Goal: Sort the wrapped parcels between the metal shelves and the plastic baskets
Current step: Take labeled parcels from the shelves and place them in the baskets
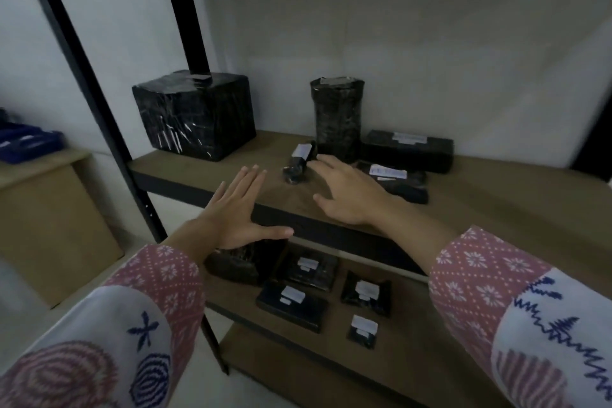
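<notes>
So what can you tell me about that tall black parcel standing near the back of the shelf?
The tall black plastic-wrapped parcel is roughly cylindrical and stands upright near the back of the wooden shelf board. Its wrap looks shiny and wrinkled, and a pale label sits on its top. A long black wrapped box lies close on its right. No hand touches it.

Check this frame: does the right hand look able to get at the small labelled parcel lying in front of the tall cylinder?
Probably yes. The right hand is open, its fingertips beside the small parcel, with nothing between them. The tall cylinder stands behind.
</notes>
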Tool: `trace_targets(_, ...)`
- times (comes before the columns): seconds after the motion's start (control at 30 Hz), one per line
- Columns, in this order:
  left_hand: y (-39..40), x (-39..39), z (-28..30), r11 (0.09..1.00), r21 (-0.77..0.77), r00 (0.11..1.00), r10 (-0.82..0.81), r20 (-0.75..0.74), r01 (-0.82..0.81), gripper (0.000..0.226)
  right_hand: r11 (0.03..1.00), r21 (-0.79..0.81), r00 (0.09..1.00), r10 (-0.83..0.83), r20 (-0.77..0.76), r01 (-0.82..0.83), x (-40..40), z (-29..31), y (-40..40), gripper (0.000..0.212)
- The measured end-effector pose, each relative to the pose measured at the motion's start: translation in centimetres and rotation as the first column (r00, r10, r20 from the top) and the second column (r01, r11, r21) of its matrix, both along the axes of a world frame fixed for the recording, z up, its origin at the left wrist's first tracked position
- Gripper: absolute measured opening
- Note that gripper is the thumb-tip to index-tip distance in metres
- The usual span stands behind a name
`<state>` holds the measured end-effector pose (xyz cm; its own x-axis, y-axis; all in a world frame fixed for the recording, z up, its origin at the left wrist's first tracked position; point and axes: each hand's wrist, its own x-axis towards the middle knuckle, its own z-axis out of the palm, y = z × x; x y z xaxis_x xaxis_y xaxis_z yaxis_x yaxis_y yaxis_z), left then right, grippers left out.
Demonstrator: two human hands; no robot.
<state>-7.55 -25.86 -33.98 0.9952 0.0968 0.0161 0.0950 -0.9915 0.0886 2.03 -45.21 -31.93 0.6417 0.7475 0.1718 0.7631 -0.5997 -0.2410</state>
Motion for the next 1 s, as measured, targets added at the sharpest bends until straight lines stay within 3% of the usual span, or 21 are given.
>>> trace_targets(0.17, 6.5, 4.3, -0.8, 0.991, -0.003, 0.991, -0.133, 0.001, 0.133, 0.130, 0.964, 0.065, 0.965, -0.256, -0.050, 0.259, 1.3, -1.3, 6.4, 0.068)
trace_targets(0.3, 11.0, 6.5, -1.8, 0.958, 0.020, 0.958, -0.285, -0.020, 0.286, 0.127, 0.833, 0.043, 0.829, -0.543, -0.133, 0.552, 2.6, -2.1, 11.2, 0.070)
trace_targets(0.4, 13.4, 7.6, -2.3, 0.929, 0.028, 0.930, -0.368, -0.021, 0.368, 0.121, 0.738, 0.038, 0.738, -0.670, -0.076, 0.674, 3.1, -2.6, 13.5, 0.062)
trace_targets(0.47, 13.9, 7.8, -2.6, 0.911, 0.057, 0.912, -0.410, 0.010, 0.409, 0.118, 0.725, 0.072, 0.729, -0.682, -0.058, 0.685, 3.1, -2.8, 14.1, 0.053)
trace_targets(0.57, 14.0, 7.7, -3.0, 0.910, 0.042, 0.906, -0.414, 0.089, 0.411, 0.109, 0.781, 0.167, 0.799, -0.590, -0.120, 0.602, 2.8, -2.6, 13.6, 0.054)
trace_targets(0.7, 13.9, 7.3, -3.5, 0.926, -0.022, 0.906, -0.363, 0.216, 0.376, 0.116, 0.831, 0.312, 0.888, -0.433, -0.157, 0.461, 2.2, -2.4, 11.8, 0.049)
trace_targets(0.83, 13.4, 7.2, -4.2, 0.951, -0.016, 0.892, -0.282, 0.354, 0.307, 0.113, 0.811, 0.379, 0.895, -0.399, -0.200, 0.446, 1.9, -3.0, 10.7, 0.049)
trace_targets(1.0, 13.6, 7.6, -4.9, 0.950, 0.057, 0.861, -0.303, 0.408, 0.307, 0.109, 0.792, 0.424, 0.894, -0.433, -0.116, 0.439, 1.5, -3.8, 10.5, 0.050)
